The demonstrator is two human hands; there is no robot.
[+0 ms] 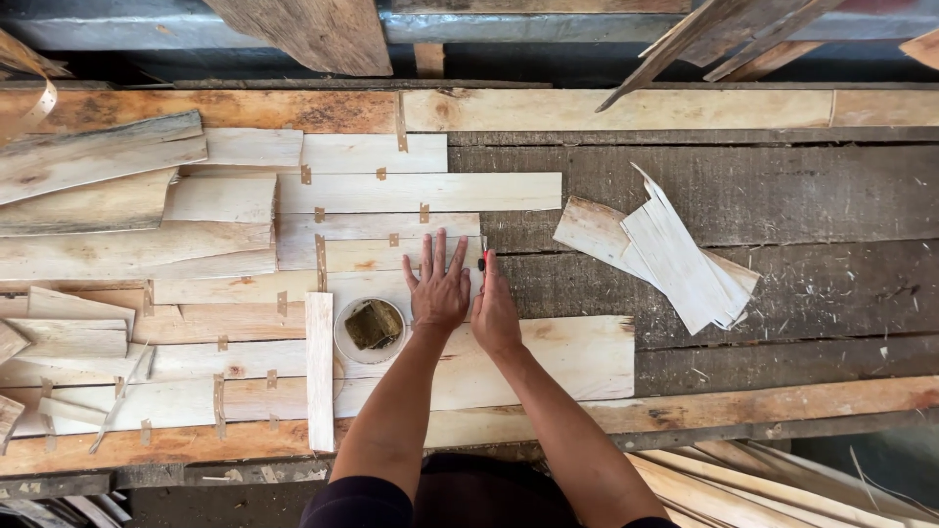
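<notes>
The counter [743, 200] carries a broad patchwork of pale veneer strips [362, 196], joined edge to edge with small brown tape tabs [424, 212]. Taking the round white bowl [370, 330] as landmark: the patchwork spreads to its left, above and below; a loose stack of veneer offcuts [675, 259] lies well to its right on bare dark boards. A narrow upright strip [320, 370] stands just left of the bowl.

The left hand [437, 290] lies flat just right of the bowl, fingers spread wide, pressing the sheet. The right hand [495, 313] sits edge-on beside it, closed around a small dark tool [481, 263] at the sheet's right edge.

Risks, as I judge them: thin veneer could split along the grain under uneven pressure; a slipping tool could nick the spread fingers; an elbow could tip the bowl's brownish contents onto the strips.
</notes>
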